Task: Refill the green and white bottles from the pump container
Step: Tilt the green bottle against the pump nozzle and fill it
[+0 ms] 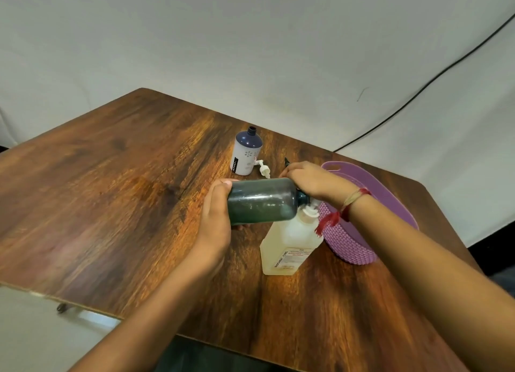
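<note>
My left hand (216,212) grips the base of the dark green bottle (262,200), which lies almost level above the table with its neck pointing right. That neck sits at the white pump head (310,211) of the pale yellow pump container (289,246), which stands upright. My right hand (309,180) rests over the pump and the bottle's neck with curled fingers; what it holds is hidden. The white bottle (246,153) with a dark blue top stands uncapped further back. A loose white pump cap (263,169) lies beside it.
A purple woven-look basket (356,243) sits at the right, touching the pump container. A small dark cap or nozzle (286,162) lies behind my right hand. The wooden table (111,190) ends near the front left; a black cable runs down the white backdrop.
</note>
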